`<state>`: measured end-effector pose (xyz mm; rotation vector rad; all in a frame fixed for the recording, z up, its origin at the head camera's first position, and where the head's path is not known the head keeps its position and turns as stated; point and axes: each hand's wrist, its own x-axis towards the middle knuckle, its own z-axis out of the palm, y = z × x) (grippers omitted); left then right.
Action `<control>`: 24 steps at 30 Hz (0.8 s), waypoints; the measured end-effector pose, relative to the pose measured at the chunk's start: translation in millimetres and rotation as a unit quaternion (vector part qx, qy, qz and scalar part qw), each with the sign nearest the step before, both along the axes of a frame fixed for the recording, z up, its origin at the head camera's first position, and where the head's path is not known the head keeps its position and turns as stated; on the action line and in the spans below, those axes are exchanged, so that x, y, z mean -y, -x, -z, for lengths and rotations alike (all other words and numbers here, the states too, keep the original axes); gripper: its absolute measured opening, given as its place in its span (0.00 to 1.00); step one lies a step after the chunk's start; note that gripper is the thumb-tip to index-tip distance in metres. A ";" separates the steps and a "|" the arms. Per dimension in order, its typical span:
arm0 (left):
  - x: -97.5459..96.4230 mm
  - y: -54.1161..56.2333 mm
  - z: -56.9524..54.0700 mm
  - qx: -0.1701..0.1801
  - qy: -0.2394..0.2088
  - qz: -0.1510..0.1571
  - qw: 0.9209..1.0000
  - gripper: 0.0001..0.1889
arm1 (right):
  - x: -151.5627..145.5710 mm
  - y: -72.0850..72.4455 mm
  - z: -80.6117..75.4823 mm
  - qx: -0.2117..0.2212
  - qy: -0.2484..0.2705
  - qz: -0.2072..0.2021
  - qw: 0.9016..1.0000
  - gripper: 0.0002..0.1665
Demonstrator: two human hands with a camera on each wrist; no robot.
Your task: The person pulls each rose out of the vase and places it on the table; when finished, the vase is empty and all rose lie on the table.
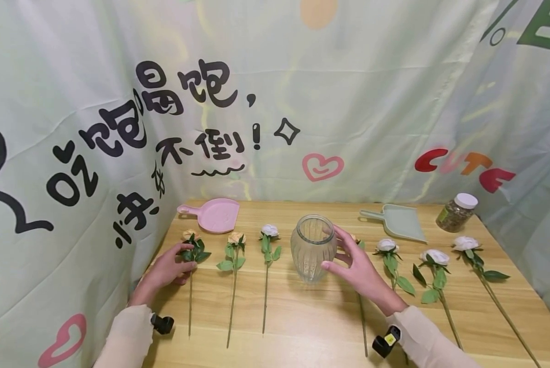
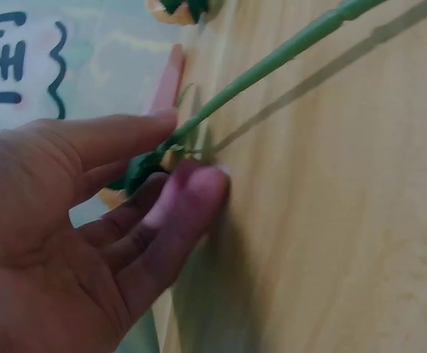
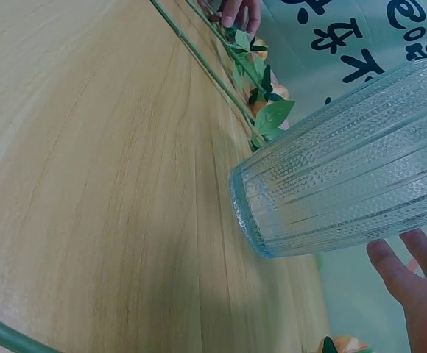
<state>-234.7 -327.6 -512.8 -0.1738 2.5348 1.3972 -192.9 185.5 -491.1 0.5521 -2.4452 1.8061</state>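
In the head view, my right hand (image 1: 359, 268) holds a clear ribbed glass vase (image 1: 312, 255) by its right side, thumb toward the front and fingers behind. The right wrist view shows the textured vase wall (image 3: 346, 169) with fingertips along its lower edge. My left hand (image 1: 171, 266) is at the leftmost peach rose (image 1: 190, 235), fingers and thumb curled round its stem just under the bloom. The left wrist view shows the green stem (image 2: 272, 66) running out from between the fingertips; the bloom is mostly hidden behind the hand.
Between the hands lie another peach rose (image 1: 236, 238) and a white rose (image 1: 269, 230). A peach rose stem (image 1: 363, 327) runs below the right hand, with several white roses (image 1: 434, 257) farther right. Behind are a pink dustpan (image 1: 219, 215), a grey-green dustpan (image 1: 402, 222) and a white-lidded jar (image 1: 456, 213).
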 end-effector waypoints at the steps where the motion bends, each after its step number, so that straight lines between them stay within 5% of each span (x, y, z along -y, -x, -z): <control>1: 2.1 0.0 0.3 -0.004 0.000 -0.001 1.000 0.33 | -0.1 0.1 0.1 0.001 -0.001 0.000 1.000 0.54; 10: 16.2 1.4 -6.5 -0.053 -0.006 0.012 0.998 0.29 | -0.6 -0.3 -0.2 0.005 0.005 0.002 1.000 0.54; 19: 18.8 6.9 -38.0 -0.115 0.004 -0.038 0.993 0.24 | -9.8 3.1 -3.6 -0.021 0.032 -0.012 0.999 0.49; 24: 1.0 19.3 -56.5 -0.152 -0.008 -0.035 0.988 0.25 | -33.0 11.4 -19.1 -0.057 0.015 0.033 0.998 0.42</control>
